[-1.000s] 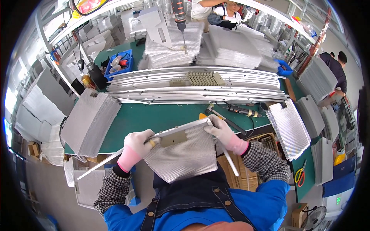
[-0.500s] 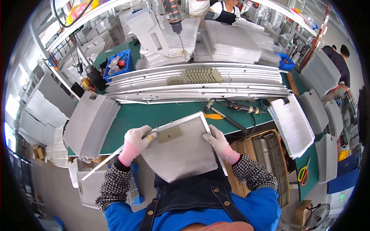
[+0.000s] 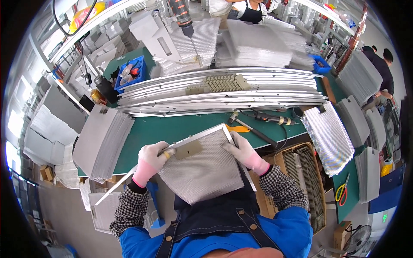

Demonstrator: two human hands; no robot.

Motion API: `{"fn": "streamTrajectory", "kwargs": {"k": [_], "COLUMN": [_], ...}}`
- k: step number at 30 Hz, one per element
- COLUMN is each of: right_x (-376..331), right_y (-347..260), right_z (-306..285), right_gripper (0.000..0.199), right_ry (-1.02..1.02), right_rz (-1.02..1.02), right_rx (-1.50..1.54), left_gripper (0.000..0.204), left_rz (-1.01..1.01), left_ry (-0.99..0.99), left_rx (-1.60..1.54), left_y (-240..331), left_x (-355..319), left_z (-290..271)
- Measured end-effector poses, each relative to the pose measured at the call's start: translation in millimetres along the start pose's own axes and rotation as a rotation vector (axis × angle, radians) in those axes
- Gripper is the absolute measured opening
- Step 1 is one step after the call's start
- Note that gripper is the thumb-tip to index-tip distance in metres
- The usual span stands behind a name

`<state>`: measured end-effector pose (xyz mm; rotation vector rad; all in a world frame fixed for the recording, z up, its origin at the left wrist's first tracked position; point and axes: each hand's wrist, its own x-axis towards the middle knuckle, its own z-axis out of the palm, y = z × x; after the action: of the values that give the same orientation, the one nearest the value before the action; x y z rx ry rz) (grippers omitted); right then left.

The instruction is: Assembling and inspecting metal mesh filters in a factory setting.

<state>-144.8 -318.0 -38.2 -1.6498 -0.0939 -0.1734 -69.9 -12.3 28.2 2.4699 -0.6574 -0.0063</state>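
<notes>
A silver mesh filter panel [image 3: 202, 170] is tilted in front of me, between the bench edge and my apron. Thin white metal frame strips [image 3: 195, 136] run along its upper left and right edges; one strip sticks out past the lower left. A beige-grey plate [image 3: 189, 150] lies at the panel's upper edge. My left hand [image 3: 153, 156], in a white and pink glove, is closed around the frame strip beside that plate. With my right hand [image 3: 245, 152], gloved alike, I grip the right-hand strip near the upper corner, thumb on the mesh.
On the green bench [image 3: 172, 126] lie a hammer [image 3: 254, 129], a corded power screwdriver [image 3: 275, 118] and long metal strips [image 3: 223, 101]. Mesh panel stacks flank it, left [image 3: 101, 142] and right [image 3: 329, 137]. A driver [image 3: 183, 19] hangs overhead. Scissors [image 3: 342, 193] lie at right.
My right hand has shifted slightly up and left along the right strip, its thumb further onto the mesh. My left hand keeps its hold. The view has shifted a little.
</notes>
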Motion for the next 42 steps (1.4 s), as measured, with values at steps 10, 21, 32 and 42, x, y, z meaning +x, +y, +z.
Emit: {"fn": "streamTrajectory", "kwargs": {"k": [10,21,32,42], "right_x": [-22,-69,-9,-24], "right_y": [18,48,-12,-9], "right_z": [11,-20,-12,-44], "right_gripper": [0.026,0.020,0.034,0.040], "right_ry": [0.037,0.251,0.330,0.340], "right_rz": [0.123,0.190,-0.251,-0.175], "right_rx": [0.147,0.185,0.649,0.528], "left_gripper": [0.030,0.023,0.037,0.040], "left_rz": [-0.018,0.062,0.064,-0.008], "left_ry": [-0.004,-0.123,0.227,0.299], "left_rx": [-0.020,-0.326,-0.518,-0.851], "left_y": [-6,3,106,84], "left_x": [1,15,63,54], "left_z": [2,-56,-111,-59]}}
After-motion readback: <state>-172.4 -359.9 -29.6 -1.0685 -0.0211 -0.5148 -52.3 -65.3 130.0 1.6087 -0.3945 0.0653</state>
